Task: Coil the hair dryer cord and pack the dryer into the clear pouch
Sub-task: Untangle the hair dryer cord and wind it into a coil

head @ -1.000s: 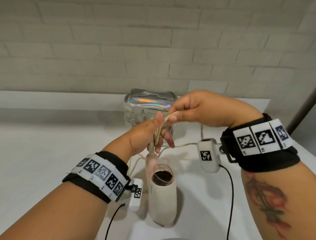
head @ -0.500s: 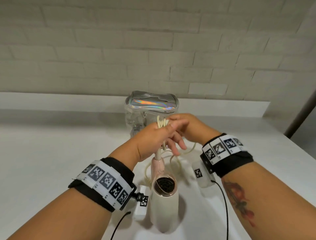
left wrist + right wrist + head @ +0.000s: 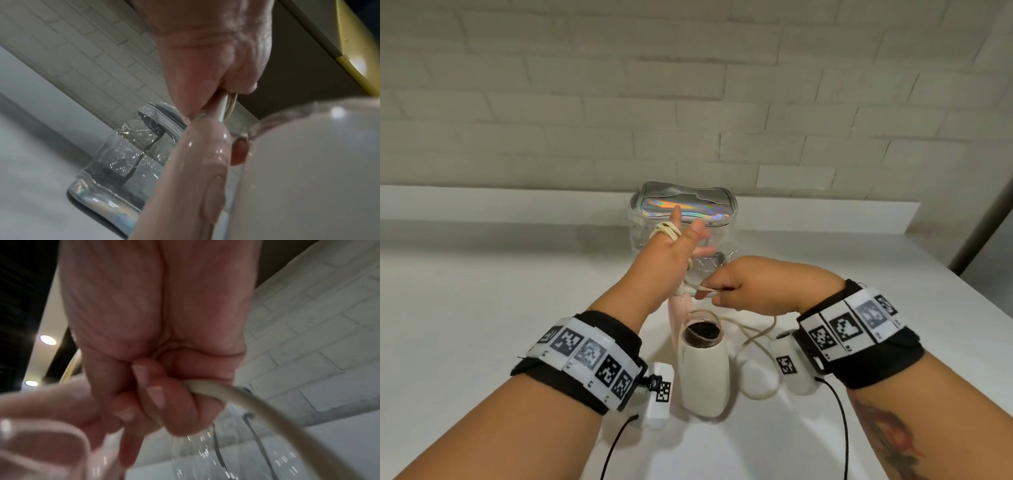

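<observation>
The hair dryer (image 3: 702,373) lies on the white table, cream body toward me, pink handle (image 3: 680,308) pointing at the pouch. Its beige cord (image 3: 666,230) is looped several times round the fingers of my left hand (image 3: 667,255), which is raised over the handle with index finger and thumb stretched out. In the left wrist view the cord (image 3: 223,105) runs from under my left hand (image 3: 205,56) to the handle (image 3: 195,162). My right hand (image 3: 753,284) pinches the cord just below the left hand; the right wrist view shows fingers (image 3: 156,395) curled round the cord (image 3: 236,394). The clear pouch (image 3: 685,209) stands behind.
Slack cord (image 3: 756,346) curls loose on the table (image 3: 482,308) right of the dryer. The pouch's holographic top looks closed. A raised ledge and a white brick wall (image 3: 688,85) run behind it. The table's right edge is near my right forearm.
My right hand has come down from beside the pouch top to below my left hand, drawing the cord round. My left hand has risen and spread its index finger and thumb.
</observation>
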The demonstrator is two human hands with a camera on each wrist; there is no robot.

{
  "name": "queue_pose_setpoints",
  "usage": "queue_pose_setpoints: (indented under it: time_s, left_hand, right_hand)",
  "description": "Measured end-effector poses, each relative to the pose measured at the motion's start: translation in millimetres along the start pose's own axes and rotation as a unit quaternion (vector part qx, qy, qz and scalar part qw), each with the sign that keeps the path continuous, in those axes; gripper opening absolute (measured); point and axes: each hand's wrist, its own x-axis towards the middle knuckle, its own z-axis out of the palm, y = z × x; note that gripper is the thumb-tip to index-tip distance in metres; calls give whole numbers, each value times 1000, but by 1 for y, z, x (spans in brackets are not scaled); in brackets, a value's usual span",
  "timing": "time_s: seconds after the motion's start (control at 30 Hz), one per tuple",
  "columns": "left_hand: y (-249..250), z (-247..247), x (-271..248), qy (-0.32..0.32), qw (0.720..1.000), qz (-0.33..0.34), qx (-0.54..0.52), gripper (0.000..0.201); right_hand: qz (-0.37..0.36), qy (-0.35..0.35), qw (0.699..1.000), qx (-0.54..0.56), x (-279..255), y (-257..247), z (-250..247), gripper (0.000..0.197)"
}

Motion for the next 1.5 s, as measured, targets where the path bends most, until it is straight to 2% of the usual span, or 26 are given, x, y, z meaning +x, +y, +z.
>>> queue_pose_setpoints:
  time_s: [0.07,0.17,0.33,0.4,0.53,0.67,0.77,0.87,0.9,1.03,1.13,1.23,1.37,1.5]
  left_hand:
    - [3,-3,-1,-10,999,-24,35,74]
    - [11,-9,-7,-32,991,-62,118,70]
    - [15,-11,-14,-150,984,-17,99,90]
    - [18,-9,-16,-187,978,-24,87,78]
    - [14,-7,-18,-258,961,-47,83,34]
    - [16,-4,-23,-294,954,-41,27,34]
    - [17,-5,-23,-284,958,-32,-16,36]
    - [17,-8,-21,-266,962,-18,-58,37]
    - [16,-8,-20,-256,964,-17,-71,38]
    - [8,-10,-16,-209,967,-6,-142,43]
    - [5,-11,-12,-162,971,2,-179,47]
    - [1,-13,-7,-96,979,7,-179,52]
    - [0,-17,-5,-42,996,4,-84,61]
    - [4,-21,-5,-34,999,-16,-13,53]
  right_hand:
    - [-6,5,1000,-5,-8,-6,-11,23]
    - [-19,48,999,5,-16,-10,-32,18]
    - [-56,154,985,48,-7,-4,-56,10]
    - [-58,196,976,71,-2,0,-58,11]
    - [-45,250,962,102,10,13,-55,9]
    - [-38,242,939,242,27,29,-38,10]
    - [-38,220,912,344,38,37,-12,18]
    - [-23,154,874,461,49,34,14,15]
    - [-11,137,872,470,53,32,20,16]
    - [46,149,949,275,54,23,33,26]
    - [23,109,985,132,45,14,36,25]
    - [8,65,997,40,32,6,27,33]
    - [-18,50,997,-60,14,1,6,30]
    - [-24,63,998,-3,-5,-2,-26,20]
